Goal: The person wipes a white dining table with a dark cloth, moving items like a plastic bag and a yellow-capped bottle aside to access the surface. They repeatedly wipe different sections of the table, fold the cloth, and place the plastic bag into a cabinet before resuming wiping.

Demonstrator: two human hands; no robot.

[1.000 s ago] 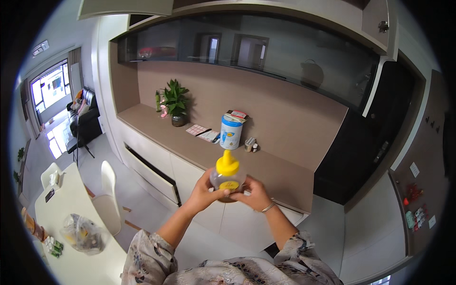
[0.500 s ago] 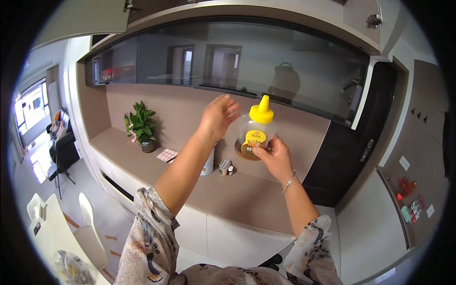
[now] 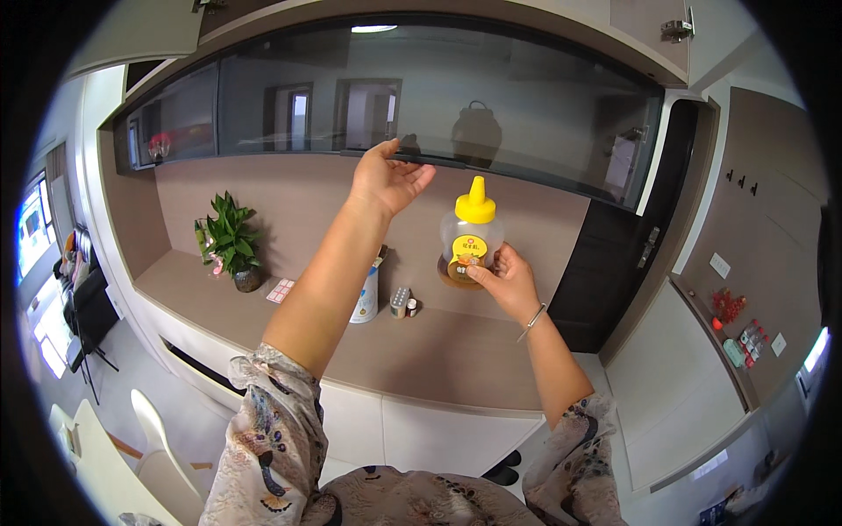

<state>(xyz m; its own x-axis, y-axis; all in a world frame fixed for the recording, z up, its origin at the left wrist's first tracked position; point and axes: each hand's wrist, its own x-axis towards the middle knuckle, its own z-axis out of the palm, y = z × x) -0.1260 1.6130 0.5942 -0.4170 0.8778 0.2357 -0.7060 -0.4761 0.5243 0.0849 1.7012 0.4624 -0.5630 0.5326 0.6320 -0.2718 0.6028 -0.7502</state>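
Observation:
In my right hand [image 3: 509,279] is a clear squeeze bottle [image 3: 448,232] with a yellow nozzle cap and a yellow label. It is held upright by its lower side, with a little amber-brown liquid at the bottom. My left hand [image 3: 390,181] is raised, palm up and fingers stretched out, at the lower edge of the dark glass cabinet door [image 3: 289,110]. Its fingertips overlap the door's handle strip [image 3: 431,160]; whether they touch it I cannot tell. The glass door is closed and mirrors the room.
On the brown counter [image 3: 447,364] below stand a potted plant [image 3: 232,232], a white canister [image 3: 365,298] partly behind my left forearm, a grey ribbed box [image 3: 400,302] and a small dark bottle [image 3: 411,308]. Cupboard doors [image 3: 140,35] above hang open. A black door [image 3: 627,263] is at right.
My left hand has turned palm up and risen to the glass door's lower edge. My right hand keeps hold of the squeeze bottle, almost in place. The view has shifted slightly to the right.

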